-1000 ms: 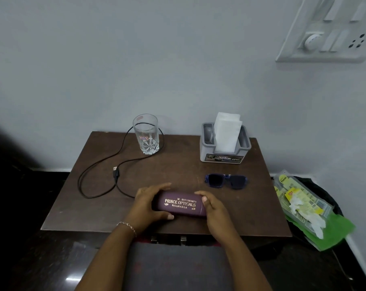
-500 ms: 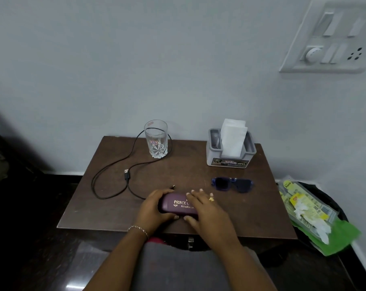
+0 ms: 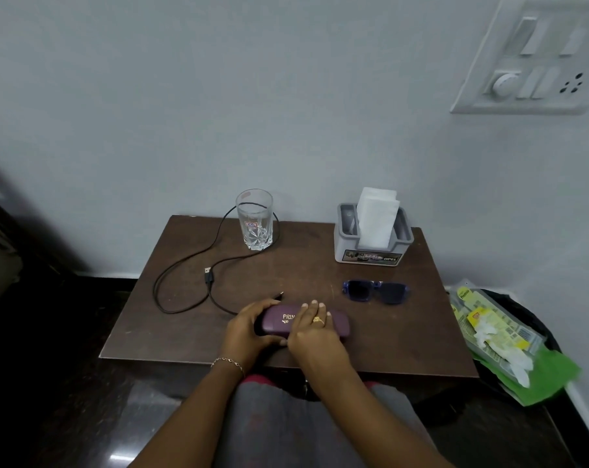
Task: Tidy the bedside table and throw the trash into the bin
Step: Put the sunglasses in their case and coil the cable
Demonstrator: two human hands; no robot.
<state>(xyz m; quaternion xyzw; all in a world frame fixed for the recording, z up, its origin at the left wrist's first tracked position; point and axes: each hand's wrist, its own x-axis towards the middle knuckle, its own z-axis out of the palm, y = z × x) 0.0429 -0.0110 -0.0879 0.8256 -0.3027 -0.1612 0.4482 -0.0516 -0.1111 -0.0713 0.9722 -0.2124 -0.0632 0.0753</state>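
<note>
A purple glasses case (image 3: 337, 324) lies near the front edge of the brown bedside table (image 3: 404, 339). My left hand (image 3: 249, 329) grips its left end, thumb in front and fingers behind. My right hand (image 3: 315, 336) lies over the top of the case, fingers wrapped over the lid and hiding most of the gold lettering. Blue sunglasses (image 3: 375, 291) rest folded on the table just behind and to the right. On the floor at the right, a black bin (image 3: 522, 302) holds wrappers and crumpled tissue on green plastic (image 3: 553, 373).
A cut-glass tumbler (image 3: 254, 219) stands at the back left, with a black USB cable (image 3: 185, 275) looping from it across the left half. A grey tissue holder (image 3: 370, 244) stands at the back right. A switchboard (image 3: 536, 59) hangs on the wall.
My right hand has moved from the case's right end onto its top, covering the lettering. The left hand keeps its grip on the left end. The camera has pulled back slightly.
</note>
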